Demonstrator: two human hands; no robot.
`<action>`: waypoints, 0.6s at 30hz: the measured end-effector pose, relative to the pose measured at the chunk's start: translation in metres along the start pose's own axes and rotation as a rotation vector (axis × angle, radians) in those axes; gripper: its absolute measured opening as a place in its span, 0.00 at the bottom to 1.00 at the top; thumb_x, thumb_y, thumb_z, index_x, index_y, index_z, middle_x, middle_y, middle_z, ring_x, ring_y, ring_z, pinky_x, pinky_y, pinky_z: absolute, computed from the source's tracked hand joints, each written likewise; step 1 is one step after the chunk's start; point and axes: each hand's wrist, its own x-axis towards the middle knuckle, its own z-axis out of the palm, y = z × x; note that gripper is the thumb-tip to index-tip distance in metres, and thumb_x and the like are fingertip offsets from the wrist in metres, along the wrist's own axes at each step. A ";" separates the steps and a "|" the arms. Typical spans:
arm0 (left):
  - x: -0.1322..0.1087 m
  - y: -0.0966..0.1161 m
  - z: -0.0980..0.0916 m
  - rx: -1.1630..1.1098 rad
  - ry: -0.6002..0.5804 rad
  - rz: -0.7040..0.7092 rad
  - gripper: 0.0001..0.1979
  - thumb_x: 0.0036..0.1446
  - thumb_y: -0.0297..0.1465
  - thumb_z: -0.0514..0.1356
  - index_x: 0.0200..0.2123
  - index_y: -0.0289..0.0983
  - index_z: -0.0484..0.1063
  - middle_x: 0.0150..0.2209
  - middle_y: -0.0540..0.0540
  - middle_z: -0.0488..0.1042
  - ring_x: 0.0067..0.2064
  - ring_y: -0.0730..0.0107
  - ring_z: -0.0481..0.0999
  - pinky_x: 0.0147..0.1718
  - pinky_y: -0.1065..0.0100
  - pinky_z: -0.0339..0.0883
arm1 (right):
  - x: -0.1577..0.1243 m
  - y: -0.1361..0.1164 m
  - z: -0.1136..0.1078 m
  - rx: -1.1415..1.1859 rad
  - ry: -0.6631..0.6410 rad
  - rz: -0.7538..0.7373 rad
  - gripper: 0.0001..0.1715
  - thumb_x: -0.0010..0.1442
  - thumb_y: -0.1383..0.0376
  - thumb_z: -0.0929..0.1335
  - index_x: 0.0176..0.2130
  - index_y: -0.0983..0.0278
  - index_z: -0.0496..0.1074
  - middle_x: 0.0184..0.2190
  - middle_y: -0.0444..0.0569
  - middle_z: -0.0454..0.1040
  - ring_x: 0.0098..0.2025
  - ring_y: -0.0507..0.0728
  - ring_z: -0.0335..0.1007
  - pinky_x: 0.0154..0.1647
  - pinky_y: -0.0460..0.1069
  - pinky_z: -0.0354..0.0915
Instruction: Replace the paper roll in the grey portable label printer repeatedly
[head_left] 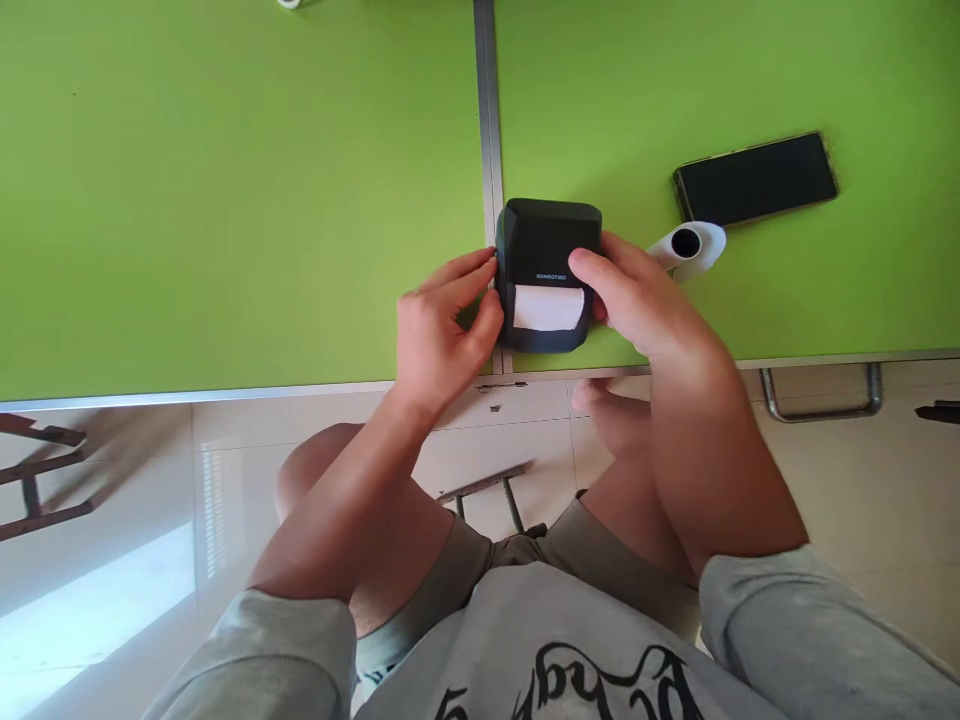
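A black label printer [549,240] marked NIIMBOT is at the front edge of the green table, just right of the metal seam. White label paper [549,308] shows at its front slot. My right hand [637,295] grips the printer's right side, thumb on top and fingers partly hidden along the edge. At the left side, the fingertips and thumb of my left hand [450,315] touch the casing. Whether those fingers pinch something small there is hidden.
A roll of white paper [701,250] lies behind my right hand, its loose end curling. Farther right rests a black phone [757,178]. A metal seam [487,110] divides the green tabletop [247,200]. A metal handle-like bar [821,412] juts below the table edge.
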 end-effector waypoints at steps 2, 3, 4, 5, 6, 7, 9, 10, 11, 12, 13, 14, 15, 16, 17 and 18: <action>-0.007 0.005 -0.001 0.046 -0.006 0.029 0.16 0.69 0.33 0.59 0.55 0.38 0.82 0.60 0.42 0.81 0.60 0.58 0.82 0.61 0.60 0.77 | -0.001 0.000 -0.001 -0.009 -0.013 -0.032 0.28 0.65 0.43 0.66 0.56 0.55 0.73 0.50 0.48 0.81 0.56 0.67 0.77 0.62 0.69 0.70; -0.011 0.007 -0.001 0.059 -0.008 0.044 0.17 0.69 0.35 0.59 0.56 0.37 0.81 0.61 0.40 0.80 0.60 0.57 0.82 0.61 0.60 0.77 | -0.002 -0.001 -0.001 -0.010 -0.018 -0.054 0.29 0.66 0.44 0.65 0.60 0.54 0.71 0.53 0.47 0.81 0.58 0.67 0.76 0.64 0.69 0.69; -0.013 0.008 -0.001 0.070 -0.008 0.055 0.19 0.70 0.37 0.59 0.58 0.36 0.79 0.62 0.39 0.79 0.61 0.56 0.81 0.61 0.59 0.76 | -0.004 -0.001 -0.001 -0.012 -0.024 -0.072 0.31 0.67 0.45 0.65 0.64 0.52 0.67 0.56 0.47 0.80 0.59 0.67 0.75 0.65 0.69 0.69; -0.016 0.009 -0.001 0.081 -0.010 0.066 0.21 0.69 0.40 0.60 0.59 0.35 0.78 0.62 0.37 0.79 0.62 0.55 0.80 0.61 0.58 0.76 | -0.006 -0.001 -0.001 -0.015 -0.030 -0.087 0.33 0.68 0.46 0.65 0.67 0.51 0.64 0.58 0.46 0.79 0.60 0.66 0.75 0.65 0.69 0.69; -0.018 0.010 -0.001 0.090 -0.019 0.075 0.23 0.69 0.42 0.61 0.60 0.35 0.77 0.63 0.36 0.78 0.62 0.54 0.80 0.62 0.57 0.76 | -0.007 0.000 -0.001 -0.018 -0.034 -0.097 0.34 0.68 0.46 0.64 0.68 0.50 0.62 0.58 0.46 0.78 0.60 0.66 0.75 0.65 0.69 0.69; -0.019 0.010 -0.001 0.098 -0.032 0.083 0.25 0.68 0.44 0.61 0.61 0.34 0.76 0.63 0.35 0.77 0.63 0.53 0.79 0.62 0.56 0.76 | -0.009 0.000 -0.001 -0.022 -0.036 -0.103 0.34 0.68 0.46 0.64 0.69 0.50 0.62 0.58 0.46 0.78 0.59 0.66 0.75 0.64 0.68 0.70; -0.021 0.010 -0.002 0.094 -0.070 0.095 0.29 0.67 0.47 0.62 0.63 0.34 0.75 0.65 0.34 0.75 0.65 0.50 0.77 0.63 0.55 0.75 | -0.011 0.001 0.000 -0.037 -0.029 -0.105 0.32 0.69 0.46 0.64 0.67 0.51 0.64 0.55 0.47 0.79 0.57 0.66 0.77 0.62 0.68 0.72; -0.022 0.010 -0.002 0.079 -0.091 0.094 0.31 0.66 0.48 0.63 0.64 0.35 0.74 0.66 0.34 0.74 0.66 0.49 0.76 0.64 0.54 0.75 | -0.012 0.001 0.000 -0.046 -0.016 -0.103 0.31 0.69 0.46 0.64 0.66 0.52 0.65 0.54 0.47 0.79 0.55 0.66 0.77 0.60 0.68 0.73; -0.022 0.010 -0.003 0.057 -0.108 0.088 0.32 0.66 0.49 0.63 0.65 0.36 0.73 0.67 0.34 0.73 0.67 0.47 0.75 0.64 0.53 0.74 | -0.013 0.001 0.000 -0.057 -0.008 -0.100 0.30 0.69 0.45 0.64 0.65 0.52 0.66 0.53 0.48 0.79 0.54 0.66 0.77 0.59 0.67 0.73; -0.022 0.010 -0.004 0.033 -0.121 0.076 0.33 0.65 0.50 0.64 0.66 0.37 0.72 0.68 0.35 0.72 0.68 0.46 0.75 0.65 0.52 0.73 | -0.013 0.001 0.001 -0.068 -0.004 -0.100 0.29 0.70 0.45 0.64 0.64 0.53 0.66 0.52 0.48 0.79 0.53 0.66 0.78 0.58 0.67 0.74; -0.023 0.010 -0.005 0.013 -0.131 0.061 0.34 0.64 0.50 0.65 0.66 0.38 0.71 0.69 0.35 0.72 0.68 0.44 0.74 0.66 0.51 0.72 | -0.013 0.000 0.001 -0.079 -0.006 -0.104 0.29 0.70 0.45 0.63 0.63 0.53 0.67 0.52 0.49 0.80 0.53 0.66 0.78 0.58 0.67 0.74; -0.023 0.011 -0.006 0.000 -0.142 0.046 0.35 0.62 0.51 0.66 0.67 0.39 0.71 0.69 0.36 0.71 0.68 0.42 0.74 0.66 0.49 0.72 | -0.013 -0.001 0.001 -0.089 -0.011 -0.113 0.28 0.70 0.45 0.63 0.63 0.53 0.67 0.52 0.49 0.80 0.53 0.66 0.77 0.58 0.67 0.74; -0.024 0.011 -0.007 -0.004 -0.152 0.036 0.37 0.61 0.52 0.68 0.67 0.40 0.71 0.70 0.36 0.70 0.68 0.41 0.74 0.66 0.48 0.72 | -0.012 -0.002 0.000 -0.097 -0.018 -0.127 0.28 0.70 0.45 0.63 0.62 0.53 0.68 0.52 0.49 0.80 0.54 0.66 0.77 0.59 0.67 0.74; -0.024 0.011 -0.008 -0.003 -0.160 0.031 0.38 0.59 0.53 0.69 0.67 0.40 0.70 0.70 0.36 0.70 0.68 0.40 0.74 0.66 0.47 0.72 | -0.011 -0.003 -0.001 -0.105 -0.025 -0.142 0.27 0.70 0.45 0.63 0.62 0.53 0.68 0.52 0.48 0.80 0.54 0.66 0.77 0.59 0.67 0.73; -0.025 0.010 -0.009 0.003 -0.168 0.029 0.40 0.58 0.53 0.69 0.67 0.41 0.70 0.70 0.36 0.69 0.68 0.39 0.73 0.66 0.46 0.72 | -0.011 -0.004 -0.001 -0.114 -0.028 -0.156 0.27 0.70 0.45 0.64 0.61 0.53 0.69 0.52 0.48 0.80 0.55 0.67 0.76 0.60 0.66 0.73; -0.026 0.009 -0.010 0.010 -0.176 0.028 0.41 0.58 0.54 0.69 0.68 0.41 0.70 0.71 0.36 0.68 0.68 0.39 0.73 0.66 0.46 0.72 | -0.010 -0.005 -0.002 -0.122 -0.026 -0.167 0.26 0.70 0.46 0.64 0.60 0.53 0.70 0.52 0.48 0.80 0.56 0.67 0.76 0.60 0.66 0.73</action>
